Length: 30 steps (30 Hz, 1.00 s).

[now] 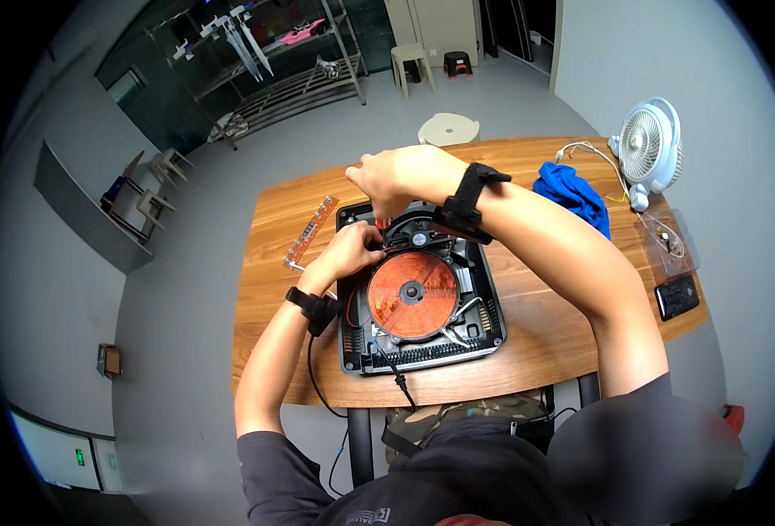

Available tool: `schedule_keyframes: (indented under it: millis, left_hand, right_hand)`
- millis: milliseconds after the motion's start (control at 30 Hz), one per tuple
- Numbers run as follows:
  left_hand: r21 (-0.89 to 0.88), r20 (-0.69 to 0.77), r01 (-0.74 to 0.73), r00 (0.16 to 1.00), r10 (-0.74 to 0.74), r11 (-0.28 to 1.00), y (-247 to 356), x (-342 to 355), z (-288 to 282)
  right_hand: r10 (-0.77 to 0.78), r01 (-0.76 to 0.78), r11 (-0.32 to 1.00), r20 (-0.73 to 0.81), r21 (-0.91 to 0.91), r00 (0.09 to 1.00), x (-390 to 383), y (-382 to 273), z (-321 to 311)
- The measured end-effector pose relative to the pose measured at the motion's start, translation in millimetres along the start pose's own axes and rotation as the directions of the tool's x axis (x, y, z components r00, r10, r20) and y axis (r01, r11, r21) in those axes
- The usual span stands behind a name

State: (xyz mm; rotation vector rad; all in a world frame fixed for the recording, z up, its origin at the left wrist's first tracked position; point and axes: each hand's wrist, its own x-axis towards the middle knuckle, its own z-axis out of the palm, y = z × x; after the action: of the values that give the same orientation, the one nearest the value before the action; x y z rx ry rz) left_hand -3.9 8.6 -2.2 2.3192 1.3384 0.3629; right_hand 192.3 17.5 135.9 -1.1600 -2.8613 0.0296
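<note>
An opened induction cooker (346, 355) lies on the wooden table in front of me, its black casing showing the inner parts. A round copper coil (414, 295) fills its middle, with a small fan (420, 238) behind it. Over the back left part of the casing, my right hand (392, 180) is closed in a fist around a red-handled tool (382, 224) that looks like a screwdriver; its tip is hidden. Just below it, my left hand (352, 250) reaches in beside the coil with fingers pinched together. Whatever they hold is too small to make out.
A strip-shaped circuit board (309, 230) lies left of the cooker. On the right are a blue cloth (573, 195), a white fan (648, 147), a clear tray (670, 245) and a black phone-like device (676, 297). A black cable (399, 380) hangs over the near edge.
</note>
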Motion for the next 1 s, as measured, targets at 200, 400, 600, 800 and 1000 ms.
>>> schedule_keyframes:
  millis: [200,400,600,800,1000]
  left_hand:
    - [0.010,-0.012,-0.030,0.999,0.030,0.999,-9,1,6]
    - [0.015,0.015,0.010,1.000,-0.010,1.000,-1,2,3]
    - [0.044,-0.003,-0.053,0.999,0.053,0.998,-5,1,3]
    - [0.008,-0.025,0.012,1.000,-0.011,1.000,-4,-5,3]
    - [0.025,0.006,-0.005,1.000,0.004,1.000,0,4,3]
  right_hand:
    - [-0.079,0.077,0.997,0.080,0.020,0.994,7,2,-3]
    - [-0.063,0.063,0.998,-0.065,-0.004,0.996,9,-7,13]
    - [-0.036,0.034,0.998,-0.039,-0.054,0.999,2,-11,8]
    - [-0.135,0.134,0.990,0.039,0.032,0.990,12,-12,9]
    - [0.060,-0.060,0.998,0.042,-0.004,0.997,17,-10,6]
